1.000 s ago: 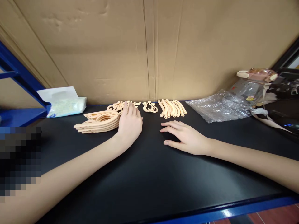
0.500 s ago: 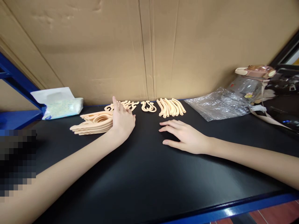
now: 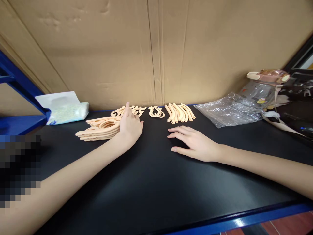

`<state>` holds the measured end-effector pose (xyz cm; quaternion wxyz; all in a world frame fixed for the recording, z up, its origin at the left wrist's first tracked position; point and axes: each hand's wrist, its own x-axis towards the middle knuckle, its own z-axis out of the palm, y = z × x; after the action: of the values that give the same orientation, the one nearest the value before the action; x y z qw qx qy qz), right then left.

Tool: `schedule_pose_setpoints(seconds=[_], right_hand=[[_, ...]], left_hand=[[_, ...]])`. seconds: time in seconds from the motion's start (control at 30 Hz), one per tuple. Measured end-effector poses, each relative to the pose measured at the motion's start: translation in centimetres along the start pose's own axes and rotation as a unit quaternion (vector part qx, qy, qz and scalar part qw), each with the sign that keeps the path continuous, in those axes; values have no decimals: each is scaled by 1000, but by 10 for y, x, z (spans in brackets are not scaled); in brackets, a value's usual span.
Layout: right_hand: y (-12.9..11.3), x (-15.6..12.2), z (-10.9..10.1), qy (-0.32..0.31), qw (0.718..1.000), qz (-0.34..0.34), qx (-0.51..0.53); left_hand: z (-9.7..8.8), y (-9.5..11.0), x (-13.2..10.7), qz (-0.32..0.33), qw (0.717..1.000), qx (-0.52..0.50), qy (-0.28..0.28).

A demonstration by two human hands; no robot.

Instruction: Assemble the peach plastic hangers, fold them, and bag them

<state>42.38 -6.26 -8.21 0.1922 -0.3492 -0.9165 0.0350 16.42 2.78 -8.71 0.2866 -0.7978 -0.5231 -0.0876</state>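
My left hand [image 3: 130, 126] rests at the right end of a stack of peach plastic hanger frames [image 3: 100, 128] on the black table [image 3: 151, 186]. Its index finger points up toward a small pile of peach hook pieces [image 3: 133, 110]; the other fingers curl against the stack. Whether they grip a piece is hidden. My right hand [image 3: 193, 142] lies flat and open on the table, holding nothing. Behind it are a pair of looped peach hooks [image 3: 156, 112] and a row of curved peach bars [image 3: 179, 113].
A cardboard wall [image 3: 156, 49] backs the table. A tissue pack [image 3: 65, 107] lies at the back left beside a blue shelf frame [image 3: 19, 88]. Crumpled clear plastic bags [image 3: 227, 112] and a lidded water bottle [image 3: 265, 86] sit at the right. The table's blue front edge [image 3: 244, 220] is near.
My left hand shifted left from the hook pile to the end of the hanger stack and raised its index finger. My right hand has stayed put.
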Motion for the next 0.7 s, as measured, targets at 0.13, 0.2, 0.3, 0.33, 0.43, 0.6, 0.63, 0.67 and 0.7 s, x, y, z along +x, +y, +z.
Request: schedule_pose_setpoints(seconds=[0.13, 0.2, 0.3, 0.33, 0.43, 0.6, 0.63, 0.67, 0.7], right_hand=[[-1, 0, 0, 3, 1000, -1, 7], [-1, 0, 0, 4, 1000, 0, 8], [-2, 0, 0, 3, 1000, 1, 5], [-1, 0, 0, 4, 1000, 0, 6], [-1, 0, 0, 7, 1000, -1, 11], [-1, 0, 0, 5, 1000, -1, 9], [-1, 0, 0, 3, 1000, 0, 7], [-1, 0, 0, 1, 1000, 1, 5], [-1, 0, 0, 1, 1000, 0, 3]], left_hand=[[-1, 0, 0, 18, 1000, -5, 1], [-3, 0, -1, 25, 1000, -8, 4], [-6, 3, -3, 30, 999, -21, 17], [-7, 5, -3, 30, 999, -27, 23], [-14, 13, -5, 30, 998, -47, 39], [-36, 29, -11, 35, 995, -54, 70], [-41, 31, -14, 46, 995, -48, 73], [-45, 32, -18, 60, 995, -38, 77], [-49, 32, -24, 79, 993, -29, 80]])
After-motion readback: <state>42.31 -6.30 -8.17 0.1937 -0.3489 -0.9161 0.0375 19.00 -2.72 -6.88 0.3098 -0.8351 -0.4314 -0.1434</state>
